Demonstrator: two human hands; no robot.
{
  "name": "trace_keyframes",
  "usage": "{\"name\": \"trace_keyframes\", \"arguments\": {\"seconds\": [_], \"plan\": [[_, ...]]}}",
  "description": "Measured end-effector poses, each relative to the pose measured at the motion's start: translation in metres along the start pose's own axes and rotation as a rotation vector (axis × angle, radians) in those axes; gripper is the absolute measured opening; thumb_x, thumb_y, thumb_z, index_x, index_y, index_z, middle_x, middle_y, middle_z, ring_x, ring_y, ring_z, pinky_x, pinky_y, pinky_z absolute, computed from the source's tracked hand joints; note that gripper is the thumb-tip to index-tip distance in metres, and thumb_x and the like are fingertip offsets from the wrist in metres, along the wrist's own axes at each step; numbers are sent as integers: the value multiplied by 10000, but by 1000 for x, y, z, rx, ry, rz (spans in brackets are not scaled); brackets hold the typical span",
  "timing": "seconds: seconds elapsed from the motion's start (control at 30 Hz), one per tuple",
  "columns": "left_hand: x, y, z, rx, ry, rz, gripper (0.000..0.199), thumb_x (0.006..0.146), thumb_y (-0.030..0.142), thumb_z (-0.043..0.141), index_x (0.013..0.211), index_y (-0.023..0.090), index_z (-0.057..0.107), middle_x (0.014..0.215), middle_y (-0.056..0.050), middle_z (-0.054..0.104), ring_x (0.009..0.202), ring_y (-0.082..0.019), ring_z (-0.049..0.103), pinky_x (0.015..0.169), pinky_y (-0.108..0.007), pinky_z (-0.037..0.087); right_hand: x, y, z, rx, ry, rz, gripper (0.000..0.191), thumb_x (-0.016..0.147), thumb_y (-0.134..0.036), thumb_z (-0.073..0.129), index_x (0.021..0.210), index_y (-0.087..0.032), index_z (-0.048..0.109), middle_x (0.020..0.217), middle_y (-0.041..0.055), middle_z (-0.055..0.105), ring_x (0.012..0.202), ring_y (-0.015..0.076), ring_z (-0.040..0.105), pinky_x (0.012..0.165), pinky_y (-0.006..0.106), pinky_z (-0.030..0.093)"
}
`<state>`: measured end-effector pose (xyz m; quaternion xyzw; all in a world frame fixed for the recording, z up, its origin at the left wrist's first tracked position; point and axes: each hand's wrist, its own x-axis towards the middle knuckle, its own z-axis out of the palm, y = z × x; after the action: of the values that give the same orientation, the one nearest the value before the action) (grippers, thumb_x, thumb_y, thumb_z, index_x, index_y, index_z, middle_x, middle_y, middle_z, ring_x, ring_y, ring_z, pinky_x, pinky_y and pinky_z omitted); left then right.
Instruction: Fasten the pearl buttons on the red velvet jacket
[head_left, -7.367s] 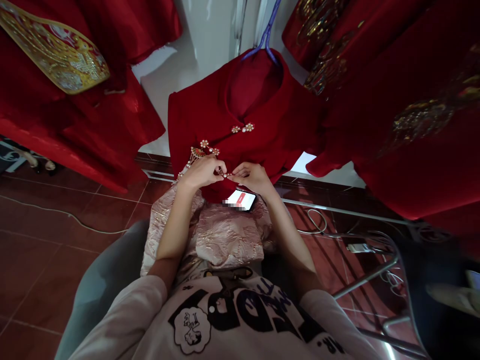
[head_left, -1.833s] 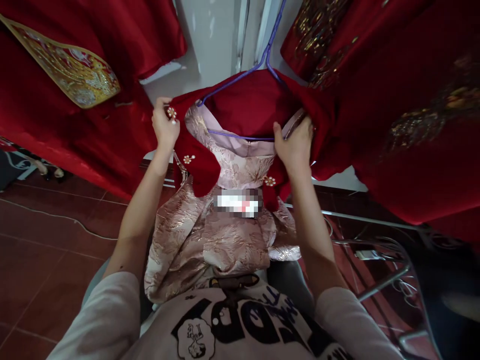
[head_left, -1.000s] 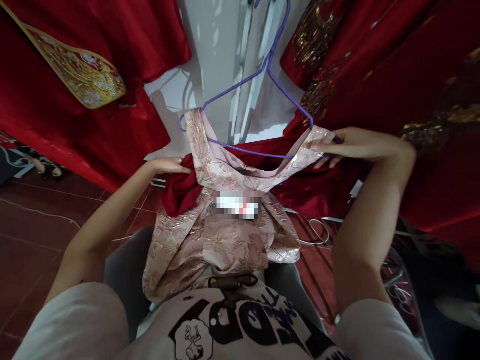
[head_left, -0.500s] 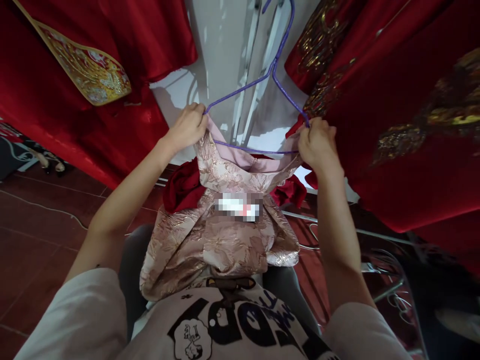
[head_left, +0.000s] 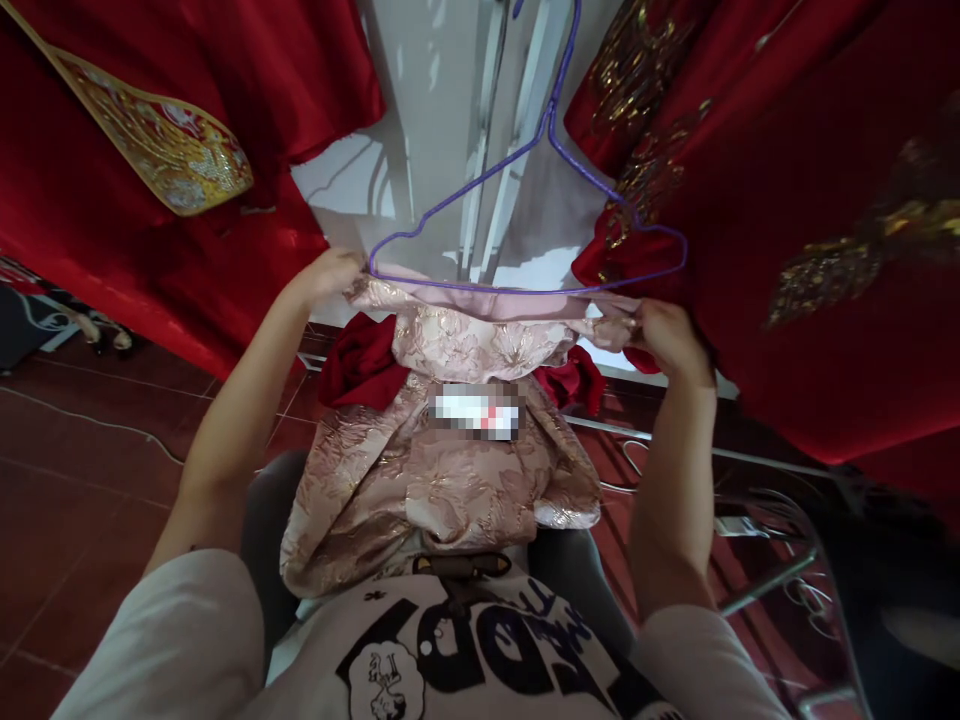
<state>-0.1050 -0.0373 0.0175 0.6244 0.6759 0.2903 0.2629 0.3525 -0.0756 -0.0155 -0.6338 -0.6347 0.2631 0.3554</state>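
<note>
A pink brocade dress with a raised floral pattern lies over my lap, its upper edge pulled wide. My left hand is closed on the left end of that edge. At the opposite end, my right hand grips the bunched cloth. Just above the neckline hangs a purple wire hanger, its whole triangle showing outside the cloth; its bottom bar runs along the edge, and I cannot tell whether they touch. A blurred white patch covers the dress's middle.
Red garments with gold embroidery hang at left and right. Dark red bunched cloth shows behind the dress. A metal frame stands at right, and a cable crosses the tiled floor at left.
Both hands have moved apart and lower, stretching the dress's upper edge. The hanger's ends, earlier at the hands inside the neckline, are now outside the cloth.
</note>
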Motion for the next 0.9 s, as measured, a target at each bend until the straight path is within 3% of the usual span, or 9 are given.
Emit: {"name": "trace_keyframes", "arguments": {"seconds": [0.13,0.23,0.3,0.37,0.5,0.6,0.73,0.83,0.9], "plan": [[-13,-19,9,232,-304,211,204,883,339,561,746,202,625,632,-16,562,704,-187,578,726,-328,489,-32,-10,5,433,-63,129,227,734,-373,595,942,-285,614,923,61,718,677,186,568,686,366,511],[-27,-9,21,440,-408,443,196,864,334,557,770,206,671,670,-29,629,653,-182,589,717,-316,493,-50,-25,-1,588,-81,44,427,666,-394,672,1083,-325,618,1165,56,720,742,194,615,708,386,518],[-38,11,33,470,-360,617,243,925,344,519,851,205,705,754,-51,674,722,-203,638,783,-338,517,-58,-35,-5,645,-87,-29,468,661,-418,691,1111,-329,593,1148,58,710,820,216,642,745,395,522],[-45,37,47,413,-264,808,290,996,338,471,962,191,719,963,-104,718,928,-241,689,916,-384,529,-63,-44,-5,632,-79,-48,440,684,-463,702,1078,-315,573,958,44,681,771,217,614,723,390,504],[-41,72,85,398,-68,1049,252,1026,257,478,1020,183,718,1419,-141,605,1381,-299,523,1192,-517,390,-72,-56,3,538,-49,-19,344,717,-519,671,945,-301,534,706,-12,524,612,185,505,646,373,462],[-28,70,118,460,-58,1095,232,1014,216,501,1010,179,730,1480,-131,556,1446,-315,456,1241,-593,321,-76,-59,8,523,56,-77,354,738,-503,627,1025,-305,569,864,49,647,777,245,648,756,425,540],[-28,55,149,494,23,1047,241,1004,211,516,982,136,744,1388,-190,582,1354,-363,512,1196,-647,331,-74,-50,5,512,225,-118,685,789,-470,583,1452,-326,488,1261,114,697,1229,293,665,1025,489,538],[-45,53,149,451,68,1006,288,1042,229,461,1047,155,740,1307,-185,616,1271,-341,551,1146,-623,373,-66,-32,-4,534,281,-49,867,779,-465,612,1591,-302,357,1351,167,667,1364,349,594,917,518,581],[-58,53,142,426,66,992,298,1055,243,444,1067,173,733,1287,-176,624,1245,-330,556,1133,-611,377,-59,-18,-9,527,334,0,847,773,-452,600,1578,-295,386,1400,190,642,1401,372,563,853,524,589]]}}
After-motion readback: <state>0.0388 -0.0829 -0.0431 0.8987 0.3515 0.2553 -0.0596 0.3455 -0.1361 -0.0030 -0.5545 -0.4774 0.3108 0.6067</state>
